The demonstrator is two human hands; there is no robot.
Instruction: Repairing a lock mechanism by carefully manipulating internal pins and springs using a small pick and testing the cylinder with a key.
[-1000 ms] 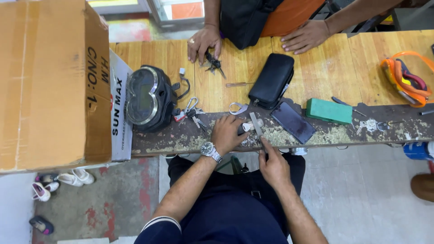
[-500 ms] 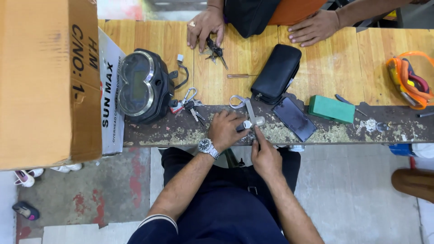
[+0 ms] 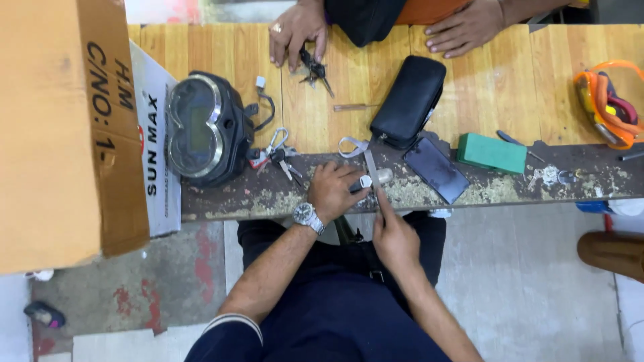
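Observation:
My left hand [image 3: 333,191], with a wristwatch on its wrist, pinches a small key [image 3: 365,181] against the worn front edge of the wooden workbench [image 3: 221,60]. My right hand [image 3: 394,236] grips the near end of a thin flat metal file [image 3: 371,171] that runs across the key toward the bench. Both hands sit close together at the bench edge, above my dark trousers.
A motorcycle instrument cluster [image 3: 200,127] and a key bunch [image 3: 278,155] lie left of my hands. A black pouch [image 3: 408,100], dark phone [image 3: 436,169], green block [image 3: 492,153] and orange goggles [image 3: 607,104] lie right. Another person's hand [image 3: 295,30] holds keys [image 3: 314,69] opposite. A cardboard box [image 3: 57,127] stands left.
The view has shifted a little. My right hand has drawn the file back toward me across the key, while my left hand keeps the key at the bench edge.

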